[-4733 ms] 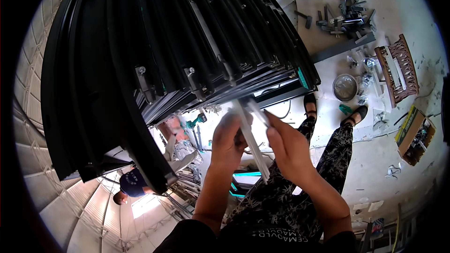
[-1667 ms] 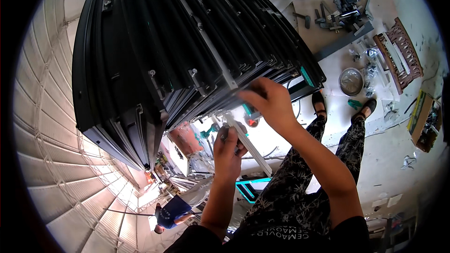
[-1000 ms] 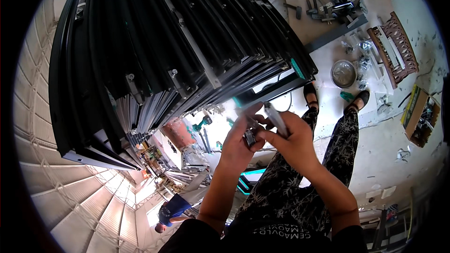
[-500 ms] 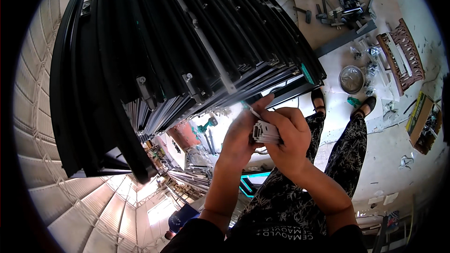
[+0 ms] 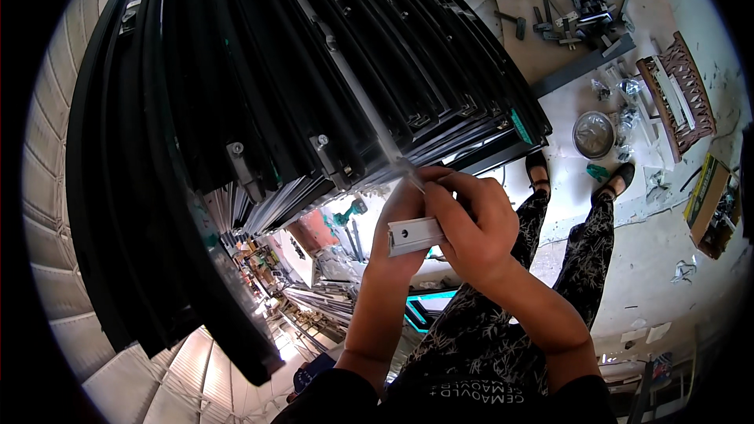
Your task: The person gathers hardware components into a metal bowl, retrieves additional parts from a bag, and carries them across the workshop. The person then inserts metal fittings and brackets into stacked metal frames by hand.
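Observation:
My right hand (image 5: 479, 224) is closed round a short silver metal profile piece (image 5: 414, 236). A round hole shows in its flat side, and its free end sticks out across my left wrist. Right beside it, my left hand (image 5: 402, 208) is closed, its fingers partly hidden behind the right ones. A thin pale sliver (image 5: 417, 183) shows where the fingers of both hands meet; I cannot make out what it is. Just above, a long light strip (image 5: 365, 106) lies along the black frame profiles (image 5: 259, 55), its lower end close to my fingertips.
Small metal brackets (image 5: 323, 159) stick out from the stacked profiles. On the floor at right are a round metal bowl (image 5: 594, 135), a heap of dark metal fittings (image 5: 585, 12), a brown lattice-sided basket (image 5: 682, 102) and a cardboard box (image 5: 711, 208). A green power tool (image 5: 348, 214) lies beyond the stack.
The silver profile piece has turned from end-on to showing its flat side and now points left. My hands have come a little nearer the strip's end. The black profiles appear shifted at left.

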A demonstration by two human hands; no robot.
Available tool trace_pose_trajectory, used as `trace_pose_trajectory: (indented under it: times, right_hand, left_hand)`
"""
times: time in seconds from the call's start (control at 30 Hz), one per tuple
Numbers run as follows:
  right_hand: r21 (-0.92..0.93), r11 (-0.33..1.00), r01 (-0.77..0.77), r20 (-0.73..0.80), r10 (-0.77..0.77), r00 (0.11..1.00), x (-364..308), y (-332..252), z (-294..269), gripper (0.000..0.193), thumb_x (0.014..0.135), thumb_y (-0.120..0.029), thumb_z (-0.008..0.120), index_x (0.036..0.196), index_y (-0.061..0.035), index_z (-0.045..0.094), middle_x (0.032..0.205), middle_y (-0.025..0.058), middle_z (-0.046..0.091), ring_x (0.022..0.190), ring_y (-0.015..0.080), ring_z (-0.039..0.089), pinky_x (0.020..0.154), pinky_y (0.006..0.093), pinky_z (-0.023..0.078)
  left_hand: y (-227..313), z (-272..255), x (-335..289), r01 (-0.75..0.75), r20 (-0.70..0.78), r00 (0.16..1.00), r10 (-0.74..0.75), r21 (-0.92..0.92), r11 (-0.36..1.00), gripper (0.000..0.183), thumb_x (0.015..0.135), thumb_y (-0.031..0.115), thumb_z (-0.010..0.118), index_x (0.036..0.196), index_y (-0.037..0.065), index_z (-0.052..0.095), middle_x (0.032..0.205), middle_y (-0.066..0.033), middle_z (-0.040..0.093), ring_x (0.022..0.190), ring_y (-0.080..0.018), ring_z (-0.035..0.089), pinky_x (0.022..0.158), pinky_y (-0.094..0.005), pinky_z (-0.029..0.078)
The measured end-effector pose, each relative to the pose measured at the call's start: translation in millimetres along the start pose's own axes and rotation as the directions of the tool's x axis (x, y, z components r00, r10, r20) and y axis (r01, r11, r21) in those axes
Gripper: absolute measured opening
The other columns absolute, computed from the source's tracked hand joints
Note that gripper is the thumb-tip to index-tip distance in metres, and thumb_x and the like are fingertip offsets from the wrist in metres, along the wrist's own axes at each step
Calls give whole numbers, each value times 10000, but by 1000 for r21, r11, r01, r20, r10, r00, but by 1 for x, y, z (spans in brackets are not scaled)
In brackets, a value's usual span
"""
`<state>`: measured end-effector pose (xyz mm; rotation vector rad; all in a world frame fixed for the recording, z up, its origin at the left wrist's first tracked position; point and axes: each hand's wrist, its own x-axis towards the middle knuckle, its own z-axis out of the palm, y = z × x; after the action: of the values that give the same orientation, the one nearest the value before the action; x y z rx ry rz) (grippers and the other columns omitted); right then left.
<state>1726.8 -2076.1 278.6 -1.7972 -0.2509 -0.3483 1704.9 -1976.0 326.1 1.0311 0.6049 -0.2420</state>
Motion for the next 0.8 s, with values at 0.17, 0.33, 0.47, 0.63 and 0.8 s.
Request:
trace_pose_trajectory:
  times: [0.17,0.33,0.47,0.63,0.8]
  right_hand:
    - [17,998,61,58,-62,996,3,4,2,321,611,-66,620,930,-30,603,921,87,594,642,143,535,436,202,433]
    - [-14,989,147,111,-145,983,4,12,1,316,629,-92,596,936,-16,593,910,93,588,653,147,555,441,210,443]
    - [36,980,198,160,-201,966,10,9,-2,380,603,-71,582,970,24,596,896,115,592,662,171,574,493,220,471]
    - [48,975,219,163,-223,961,10,14,-1,373,602,-83,581,959,28,593,897,111,582,673,175,570,477,225,470]
    - [71,973,218,233,-229,945,14,8,-4,344,616,-118,567,926,31,581,856,90,551,701,162,544,497,220,480]
  left_hand:
    - [-4,-8,1,25,-97,995,-37,-129,991,278,912,214,419,1091,11,483,915,-63,543,837,-146,564,716,-249,490]
    - [-2,1,-1,31,-199,979,-37,-36,999,269,917,219,418,1073,13,493,913,-59,548,817,-132,564,693,-238,487]
    - [-2,2,-3,-18,-248,968,28,44,999,291,918,220,418,1103,6,486,961,-69,548,871,-139,555,740,-248,472]
    - [-6,2,-5,-50,-221,974,51,7,999,314,919,226,413,1133,4,476,1022,-76,536,927,-143,540,785,-251,456]
    - [-10,1,-7,-93,-320,943,89,0,996,354,932,255,389,1171,5,460,1068,-80,534,953,-142,530,806,-251,448]
